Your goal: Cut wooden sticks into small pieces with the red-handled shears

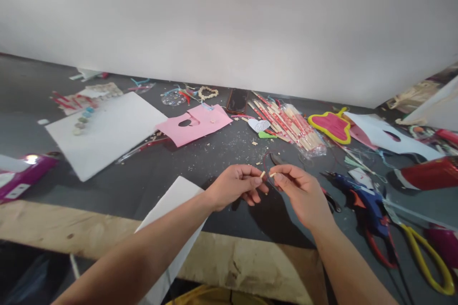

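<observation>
Near the front of the dark table, my left hand (238,185) pinches a small pale wooden piece (263,174) between thumb and index finger. Close beside it, my right hand (298,190) has thumb and index finger closed on another short pale piece (273,175). The two pieces are a small gap apart. A thin dark cord loops between the hands. Behind the right fingers, the grey jaws of a tool (276,158) show in part. Wooden crumbs lie on the table beyond the hands.
Pink paper (214,126), a white sheet (107,131) and bundled sticks (293,126) lie farther back. At right are a blue glue gun (368,200), yellow-handled scissors (425,252) and a red can (429,174). White foam (171,205) overhangs the front edge.
</observation>
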Demonstrator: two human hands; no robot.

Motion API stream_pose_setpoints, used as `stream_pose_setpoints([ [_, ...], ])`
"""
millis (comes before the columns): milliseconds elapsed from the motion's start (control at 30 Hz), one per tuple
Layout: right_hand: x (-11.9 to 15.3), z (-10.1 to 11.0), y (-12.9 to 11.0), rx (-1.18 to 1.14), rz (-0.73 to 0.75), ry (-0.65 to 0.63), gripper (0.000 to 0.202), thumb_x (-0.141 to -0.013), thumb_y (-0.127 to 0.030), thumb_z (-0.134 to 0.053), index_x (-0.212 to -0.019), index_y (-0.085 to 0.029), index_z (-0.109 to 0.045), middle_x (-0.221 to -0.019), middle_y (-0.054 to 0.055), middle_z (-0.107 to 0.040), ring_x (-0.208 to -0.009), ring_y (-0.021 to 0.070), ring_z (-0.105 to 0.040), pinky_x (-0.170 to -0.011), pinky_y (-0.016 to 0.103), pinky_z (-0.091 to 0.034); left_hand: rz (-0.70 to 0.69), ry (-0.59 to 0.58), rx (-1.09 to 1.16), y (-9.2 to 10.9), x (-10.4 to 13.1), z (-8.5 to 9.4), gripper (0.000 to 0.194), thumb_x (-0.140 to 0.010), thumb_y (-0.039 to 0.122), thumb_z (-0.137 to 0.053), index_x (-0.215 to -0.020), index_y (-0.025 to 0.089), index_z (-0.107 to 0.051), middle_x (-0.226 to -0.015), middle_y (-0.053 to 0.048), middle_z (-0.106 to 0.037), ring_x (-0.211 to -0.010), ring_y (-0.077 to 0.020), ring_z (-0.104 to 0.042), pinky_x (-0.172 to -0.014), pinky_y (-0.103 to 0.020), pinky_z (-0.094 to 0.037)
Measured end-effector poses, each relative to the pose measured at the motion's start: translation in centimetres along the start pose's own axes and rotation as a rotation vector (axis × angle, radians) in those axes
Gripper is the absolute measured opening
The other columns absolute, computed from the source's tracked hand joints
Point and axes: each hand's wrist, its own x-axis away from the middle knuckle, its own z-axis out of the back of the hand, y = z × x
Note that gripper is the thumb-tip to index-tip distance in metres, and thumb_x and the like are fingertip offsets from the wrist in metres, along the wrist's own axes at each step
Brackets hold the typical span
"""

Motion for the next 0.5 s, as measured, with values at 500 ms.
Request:
stream_pose_setpoints([
  [500,-0.5,-0.1,0.6,-0.100,0.022,0.027,0.017,-0.081,-0.033,-0.054,-0.088,-0.018,-0.057,-0.081,0.002,-0.063,-0.061,0.0087,-0.052,-0.058,0.023,-0.043,-0.184,0.280,0.146,0.1,-0.5,1.4,0.025,-0.073,0.033,-0.064,-0.087,0.013,-0.058,-0.070,-0.001,-0.062,-0.047,-0.0042,-0.050,-0.043,-0.015,-0.040],
])
